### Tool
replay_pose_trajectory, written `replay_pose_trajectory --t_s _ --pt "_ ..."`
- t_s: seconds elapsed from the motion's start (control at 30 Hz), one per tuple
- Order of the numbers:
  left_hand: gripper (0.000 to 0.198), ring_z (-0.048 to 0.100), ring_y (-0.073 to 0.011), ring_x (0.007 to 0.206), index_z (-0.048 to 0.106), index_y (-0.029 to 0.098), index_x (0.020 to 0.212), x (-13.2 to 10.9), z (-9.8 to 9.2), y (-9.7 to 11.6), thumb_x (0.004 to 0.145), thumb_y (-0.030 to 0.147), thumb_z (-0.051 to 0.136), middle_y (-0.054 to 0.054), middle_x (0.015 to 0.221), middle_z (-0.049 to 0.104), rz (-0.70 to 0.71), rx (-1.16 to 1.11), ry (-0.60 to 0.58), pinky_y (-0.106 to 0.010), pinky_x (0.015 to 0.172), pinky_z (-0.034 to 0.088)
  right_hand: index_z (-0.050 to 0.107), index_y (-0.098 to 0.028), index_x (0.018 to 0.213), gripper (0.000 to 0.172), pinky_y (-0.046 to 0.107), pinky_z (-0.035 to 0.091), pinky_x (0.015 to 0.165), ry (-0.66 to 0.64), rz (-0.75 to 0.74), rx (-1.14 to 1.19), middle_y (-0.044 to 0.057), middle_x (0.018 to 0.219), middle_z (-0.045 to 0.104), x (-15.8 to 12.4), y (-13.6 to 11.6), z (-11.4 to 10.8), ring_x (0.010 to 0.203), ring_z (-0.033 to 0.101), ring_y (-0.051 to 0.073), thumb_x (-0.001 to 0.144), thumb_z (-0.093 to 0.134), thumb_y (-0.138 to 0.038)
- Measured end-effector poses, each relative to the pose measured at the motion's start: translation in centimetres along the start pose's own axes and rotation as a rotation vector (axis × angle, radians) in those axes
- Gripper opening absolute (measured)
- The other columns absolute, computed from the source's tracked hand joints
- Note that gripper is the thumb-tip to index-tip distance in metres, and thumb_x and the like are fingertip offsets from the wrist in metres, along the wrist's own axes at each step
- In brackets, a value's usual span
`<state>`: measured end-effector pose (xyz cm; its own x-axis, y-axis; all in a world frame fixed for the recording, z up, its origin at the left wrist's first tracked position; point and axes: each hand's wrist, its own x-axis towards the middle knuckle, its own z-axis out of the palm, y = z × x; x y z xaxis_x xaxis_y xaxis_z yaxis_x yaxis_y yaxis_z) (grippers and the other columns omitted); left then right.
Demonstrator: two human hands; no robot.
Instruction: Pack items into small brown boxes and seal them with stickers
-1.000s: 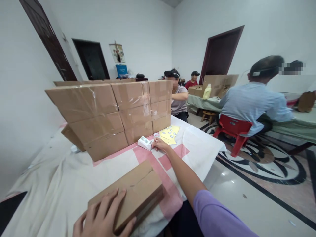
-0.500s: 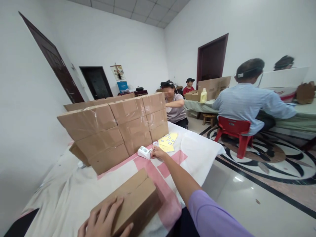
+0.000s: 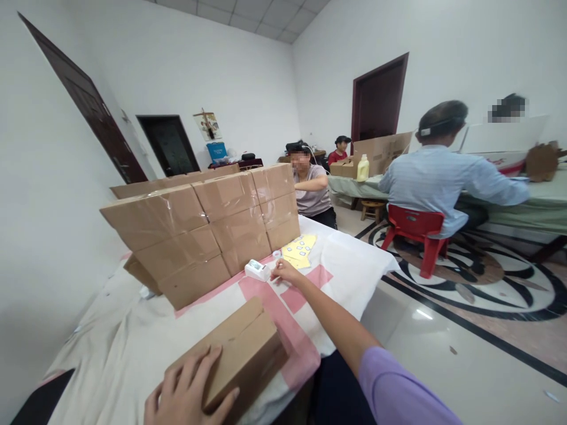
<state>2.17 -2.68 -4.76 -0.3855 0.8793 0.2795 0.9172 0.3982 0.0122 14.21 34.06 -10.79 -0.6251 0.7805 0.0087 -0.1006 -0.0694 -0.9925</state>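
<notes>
A closed cardboard box [image 3: 241,339] lies on the cloth right in front of me. My left hand [image 3: 188,383] grips its near left end, fingers over the top and thumb against the near side. Farther out, my right hand [image 3: 286,271] is beside a small white device [image 3: 257,270] with a greyish window on top. Its fingers are bunched together just off the device's right end; whatever they pinch is too small to make out. Behind that hand lie yellow sheets [image 3: 301,251] with small printed labels, and a little roll [image 3: 277,254] sits by them.
A wall of stacked, taped cardboard boxes [image 3: 212,236] stands along the far left of the table. White and pink cloth [image 3: 349,260] covers the tabletop. One person [image 3: 310,183] crouches beyond it; another sits on a red chair [image 3: 416,221] at a green-covered table to the right.
My right hand's fingers have drawn slightly away from the white device's end. The left hand stays on the box. My view has shifted a little.
</notes>
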Motion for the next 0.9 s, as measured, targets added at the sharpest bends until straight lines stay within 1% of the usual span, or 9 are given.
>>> replay_pose_trajectory --t_s 0.1,0.2,0.3,0.43,0.57,0.67,0.77,0.8,0.9 --pt "0.054 0.049 -0.0306 0.128 0.060 0.035 0.135 -0.4 -0.4 0.6 0.084 0.052 0.054 -0.004 0.137 0.063 0.018 0.031 0.045 -0.049 0.100 0.036 0.037 -0.025 0.087 0.038 0.023 0.049 0.056 -0.011 -0.093 0.002 -0.002 0.076 0.071 -3.5 -2.6 -0.5 0.074 0.070 0.018 0.068 0.070 -0.021" --pt "0.055 0.048 -0.0307 0.128 0.058 0.032 0.137 -0.6 -1.0 1.1 0.084 0.051 0.056 -0.005 0.137 0.062 0.033 0.030 0.036 -0.048 0.101 0.035 0.037 -0.025 0.087 0.039 0.022 0.045 0.060 -0.043 -0.246 -0.006 -0.001 0.079 0.070 -7.7 -5.7 -0.5 0.083 0.068 0.018 0.069 0.072 -0.021" --pt "0.054 0.047 -0.0310 0.128 0.059 0.030 0.136 -0.7 -1.9 1.6 0.086 0.050 0.057 -0.006 0.140 0.061 0.032 0.019 0.007 -0.049 0.103 0.033 0.034 -0.025 0.085 0.041 0.024 0.040 0.060 -0.124 -0.382 -0.005 -0.001 0.076 0.067 -12.3 -8.6 0.5 0.082 0.067 0.019 0.071 0.073 -0.025" --pt "0.053 0.045 -0.0332 0.129 0.060 0.027 0.134 -1.0 -3.0 2.1 0.086 0.047 0.059 -0.007 0.141 0.060 0.035 -0.077 -0.011 -0.050 0.104 0.031 0.030 -0.026 0.080 0.046 0.026 0.040 0.063 -0.173 -0.437 0.035 -0.002 0.075 0.062 -17.6 -10.9 2.6 0.084 0.068 0.021 0.074 0.075 -0.031" --pt "0.052 0.047 -0.0315 0.129 0.058 0.029 0.136 -1.2 -3.7 2.0 0.087 0.048 0.057 -0.006 0.142 0.060 0.047 -0.152 0.009 -0.048 0.104 0.034 0.030 -0.026 0.078 0.045 0.033 0.046 0.076 -0.188 -0.449 0.057 -0.003 0.075 0.059 -21.8 -11.2 5.1 0.081 0.066 0.020 0.076 0.074 -0.035" --pt "0.047 0.051 -0.0309 0.128 0.062 0.030 0.133 -1.3 -4.3 2.2 0.089 0.047 0.057 -0.006 0.140 0.062 0.051 -0.209 0.068 -0.051 0.107 0.034 0.030 -0.026 0.079 0.040 0.035 0.047 0.079 -0.213 -0.429 0.009 -0.003 0.078 0.060 -24.6 -10.6 6.8 0.084 0.065 0.020 0.081 0.069 -0.034" --pt "0.046 0.047 -0.0341 0.135 0.060 0.027 0.135 -1.9 -5.0 3.3 0.093 0.045 0.053 -0.010 0.145 0.058 0.047 -0.277 0.217 -0.058 0.115 0.025 0.032 -0.026 0.083 0.028 0.034 0.045 0.078 -0.235 -0.457 -0.111 -0.001 0.085 0.065 -27.2 -10.1 8.2 0.087 0.064 0.020 0.087 0.060 -0.024" --pt "0.047 0.045 -0.0346 0.137 0.058 0.025 0.137 -2.2 -5.2 3.8 0.095 0.045 0.051 -0.012 0.147 0.055 0.049 -0.309 0.279 -0.059 0.115 0.025 0.032 -0.026 0.084 0.026 0.034 0.045 0.078 -0.241 -0.472 -0.160 0.000 0.087 0.067 -27.9 -9.9 8.6 0.087 0.064 0.020 0.089 0.056 -0.021" --pt "0.045 0.051 -0.0290 0.131 0.061 0.022 0.132 -3.7 -5.4 5.5 0.097 0.047 0.046 -0.013 0.139 0.058 0.124 -0.436 0.403 -0.048 0.111 0.039 0.033 -0.026 0.084 0.021 0.032 0.043 0.074 -0.253 -0.520 -0.314 0.001 0.091 0.068 -29.6 -9.6 9.4 0.085 0.063 0.019 0.091 0.050 -0.016"
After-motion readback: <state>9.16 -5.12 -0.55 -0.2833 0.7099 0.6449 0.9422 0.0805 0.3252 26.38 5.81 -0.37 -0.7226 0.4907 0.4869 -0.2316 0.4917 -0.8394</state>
